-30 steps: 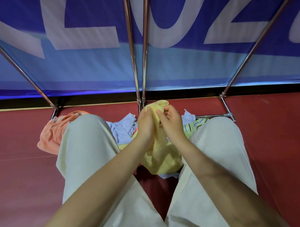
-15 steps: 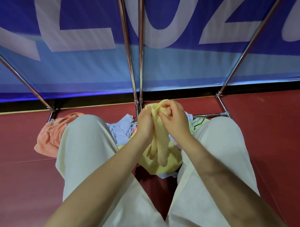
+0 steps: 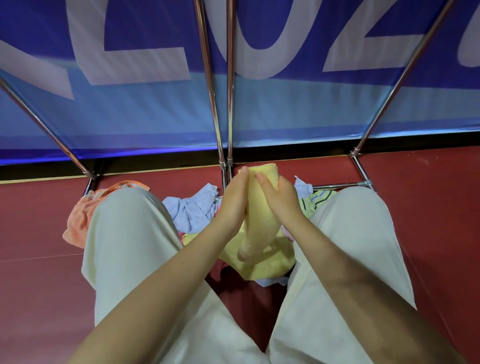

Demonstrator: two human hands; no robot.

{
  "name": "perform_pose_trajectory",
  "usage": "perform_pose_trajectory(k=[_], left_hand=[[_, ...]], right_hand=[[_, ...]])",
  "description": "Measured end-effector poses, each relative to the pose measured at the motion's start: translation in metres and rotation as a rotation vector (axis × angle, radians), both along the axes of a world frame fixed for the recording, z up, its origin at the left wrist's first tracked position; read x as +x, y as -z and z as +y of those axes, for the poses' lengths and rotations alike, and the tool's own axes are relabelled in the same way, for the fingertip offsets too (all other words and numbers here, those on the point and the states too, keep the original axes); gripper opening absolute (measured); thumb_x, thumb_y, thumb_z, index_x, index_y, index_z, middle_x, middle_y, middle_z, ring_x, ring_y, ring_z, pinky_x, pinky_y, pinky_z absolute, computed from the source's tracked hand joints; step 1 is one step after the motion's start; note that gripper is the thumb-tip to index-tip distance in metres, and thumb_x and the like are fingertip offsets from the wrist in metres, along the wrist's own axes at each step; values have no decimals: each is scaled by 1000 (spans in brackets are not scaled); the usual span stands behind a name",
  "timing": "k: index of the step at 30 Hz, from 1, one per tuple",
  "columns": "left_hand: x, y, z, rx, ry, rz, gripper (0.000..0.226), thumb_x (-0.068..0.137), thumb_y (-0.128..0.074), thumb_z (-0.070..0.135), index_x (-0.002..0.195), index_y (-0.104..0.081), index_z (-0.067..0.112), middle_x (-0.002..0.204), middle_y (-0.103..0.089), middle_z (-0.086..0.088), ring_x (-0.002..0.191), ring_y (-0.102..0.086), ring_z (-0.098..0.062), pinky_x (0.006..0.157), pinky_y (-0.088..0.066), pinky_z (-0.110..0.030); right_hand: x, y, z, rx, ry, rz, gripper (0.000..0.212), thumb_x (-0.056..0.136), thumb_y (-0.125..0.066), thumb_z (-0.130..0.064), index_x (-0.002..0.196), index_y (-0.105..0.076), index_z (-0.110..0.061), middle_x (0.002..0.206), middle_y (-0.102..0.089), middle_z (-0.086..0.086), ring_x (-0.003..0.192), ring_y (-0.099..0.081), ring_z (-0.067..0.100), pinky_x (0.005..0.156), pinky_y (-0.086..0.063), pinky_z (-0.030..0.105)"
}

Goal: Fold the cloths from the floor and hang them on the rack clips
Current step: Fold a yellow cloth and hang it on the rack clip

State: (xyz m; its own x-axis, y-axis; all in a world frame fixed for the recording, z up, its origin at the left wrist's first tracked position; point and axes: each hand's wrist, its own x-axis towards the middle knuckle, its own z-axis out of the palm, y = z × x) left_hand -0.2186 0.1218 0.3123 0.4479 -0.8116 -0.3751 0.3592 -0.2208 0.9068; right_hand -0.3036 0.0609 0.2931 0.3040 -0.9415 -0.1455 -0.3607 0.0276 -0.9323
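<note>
Red floor (image 3: 40, 256) — yellow cloth (image 3: 259, 209) hangs lengthwise.

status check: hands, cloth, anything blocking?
Left hand and right hand both shut on yellow cloth, folded into a narrow strip. More cloths, orange cloth included, on the floor. Rack poles ahead; nothing in the way.
</note>
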Motion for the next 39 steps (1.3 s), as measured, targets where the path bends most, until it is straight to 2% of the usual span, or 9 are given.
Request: perform_pose_trajectory(k=[3, 7, 10, 18, 24, 27, 31, 35, 39], left_hand=[[-1, 6, 6, 11, 37, -232, 21, 100, -46, 36, 95, -64, 27, 90, -67, 6, 87, -64, -9, 78, -51, -23], [9, 1, 7, -8, -116, -211, 18, 100, -46, 26, 98, -62, 20, 89, -64, 1, 83, -59, -13, 79, -48, -29], [25, -14, 9, -76, -246, -171, 18, 101, -45, 23, 88, -59, 23, 77, -59, 7, 70, -54, -5, 63, -43, -22], [31, -22, 22, -144, -242, -178, 18, 101, -47, 22, 91, -61, 28, 87, -63, 9, 83, -58, -5, 78, -46, -26], [49, -23, 24, -166, -316, -135, 18, 100, -48, 25, 91, -64, 28, 85, -65, 12, 84, -60, -4, 84, -46, -27], [65, -26, 23, -170, -404, -68, 16, 100, -48, 26, 95, -64, 26, 91, -66, 8, 90, -61, -10, 90, -48, -33], [89, -34, 23, -166, -502, -124, 16, 96, -51, 34, 93, -65, 27, 96, -68, 3, 93, -63, -15, 89, -50, -37], [109, -60, 15, -129, -560, -155, 20, 99, -48, 31, 84, -60, 28, 85, -63, 8, 80, -58, -8, 78, -48, -33], [120, -102, -6, -165, -558, -175, 24, 99, -48, 32, 81, -60, 24, 83, -58, 6, 84, -53, -15, 75, -44, -33]], right_hand=[[3, -2, 5, 8, -1, -50, 36, 97, -45, -44, 104, -60, -11, 79, -57, -8, 78, -55, 9, 71, -40, 26], [3, -6, 13, 45, -77, -157, 23, 99, -45, -35, 85, -46, -17, 71, -43, -8, 63, -43, 6, 63, -35, 23], [2, -7, 18, 102, -227, -208, 9, 92, -61, -27, 88, -54, -22, 77, -58, -11, 68, -56, 1, 65, -45, 18], [19, 44, 41, 255, -451, 127, 24, 77, -76, -27, 96, -65, -17, 92, -70, -1, 91, -65, 16, 82, -53, 30], [29, 59, 52, 301, -522, 193, 15, 85, -67, -19, 99, -62, -14, 91, -64, -2, 86, -59, 12, 72, -47, 18], [34, 56, 52, 351, -482, 126, 18, 90, -57, -12, 108, -60, -12, 92, -63, -3, 80, -59, 8, 61, -44, 13], [37, 43, 45, 432, -251, -49, 29, 86, -43, 5, 104, -52, -15, 90, -57, 1, 86, -53, 17, 67, -42, 24], [34, 18, 33, 249, -190, -160, 20, 70, -44, -18, 85, -54, -10, 76, -51, 2, 74, -46, 16, 65, -35, 30], [31, -33, 5, 110, -251, -234, 16, 86, -59, -32, 81, -56, -17, 77, -55, -3, 72, -51, 9, 67, -40, 26]])
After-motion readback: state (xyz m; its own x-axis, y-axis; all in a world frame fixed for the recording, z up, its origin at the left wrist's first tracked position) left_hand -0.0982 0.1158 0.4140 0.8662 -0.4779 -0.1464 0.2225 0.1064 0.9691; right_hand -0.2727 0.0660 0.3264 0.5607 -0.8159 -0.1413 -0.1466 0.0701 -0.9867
